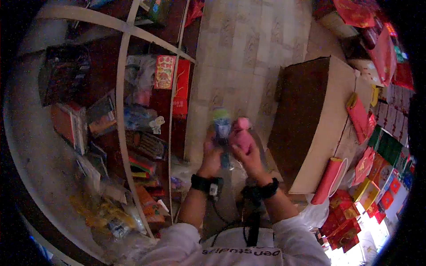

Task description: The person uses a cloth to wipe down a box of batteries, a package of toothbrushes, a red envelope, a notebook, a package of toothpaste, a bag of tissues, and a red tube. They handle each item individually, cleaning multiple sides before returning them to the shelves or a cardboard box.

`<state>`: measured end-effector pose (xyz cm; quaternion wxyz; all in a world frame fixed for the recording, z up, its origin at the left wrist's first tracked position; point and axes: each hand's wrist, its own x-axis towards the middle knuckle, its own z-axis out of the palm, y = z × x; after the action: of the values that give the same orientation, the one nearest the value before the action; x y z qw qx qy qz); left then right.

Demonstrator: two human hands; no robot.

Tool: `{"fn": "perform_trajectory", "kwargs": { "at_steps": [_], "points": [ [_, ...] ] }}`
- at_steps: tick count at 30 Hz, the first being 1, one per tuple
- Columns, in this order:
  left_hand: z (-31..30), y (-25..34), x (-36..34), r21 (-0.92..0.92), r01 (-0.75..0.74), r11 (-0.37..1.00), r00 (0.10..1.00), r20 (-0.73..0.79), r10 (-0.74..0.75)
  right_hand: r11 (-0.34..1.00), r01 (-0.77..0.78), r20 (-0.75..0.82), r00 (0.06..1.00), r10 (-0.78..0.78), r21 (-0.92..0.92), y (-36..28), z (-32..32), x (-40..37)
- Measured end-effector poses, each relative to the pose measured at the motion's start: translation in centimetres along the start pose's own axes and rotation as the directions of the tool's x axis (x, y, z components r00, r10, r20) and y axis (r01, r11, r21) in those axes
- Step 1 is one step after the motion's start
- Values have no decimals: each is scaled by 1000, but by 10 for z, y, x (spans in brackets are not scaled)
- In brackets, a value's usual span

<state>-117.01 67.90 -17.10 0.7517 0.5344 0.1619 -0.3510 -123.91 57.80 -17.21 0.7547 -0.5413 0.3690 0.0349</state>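
Note:
Both hands are in front of my body, close together over the floor. My left hand (211,158) is closed around a small blue item with a yellow-green top (222,127); motion blur hides its exact kind. In my right hand (251,160) is a pink item with a rounded top (241,136), its fingers wrapped round the lower part. The two items stand side by side with a narrow gap between their tops. Dark straps circle both wrists.
On the left, a shelf frame (123,88) holds books, plastic bags and packets. A large cardboard box (306,115) stands to the right. Red packets and rolls (327,181) lie on and beyond it. Tiled floor (248,53) runs between shelf and box.

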Motion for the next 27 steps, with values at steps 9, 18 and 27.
{"fn": "perform_trajectory", "kwargs": {
  "at_steps": [9, 18, 27],
  "points": [
    [-4, -5, -31, -314, -104, 944, 992, 38, 122, 832, -41, 130, 991, -37, 554, -30, -7, 19],
    [-2, -1, -28, 324, 208, 923, 958, 122, -259, 657, -196, 97, 978, 184, 728, -9, -13, 1],
    [-25, -22, -31, 172, 462, 870, 863, 138, -486, 994, 103, -9, 995, -103, 29, 29, -12, 25]
  ]
}}
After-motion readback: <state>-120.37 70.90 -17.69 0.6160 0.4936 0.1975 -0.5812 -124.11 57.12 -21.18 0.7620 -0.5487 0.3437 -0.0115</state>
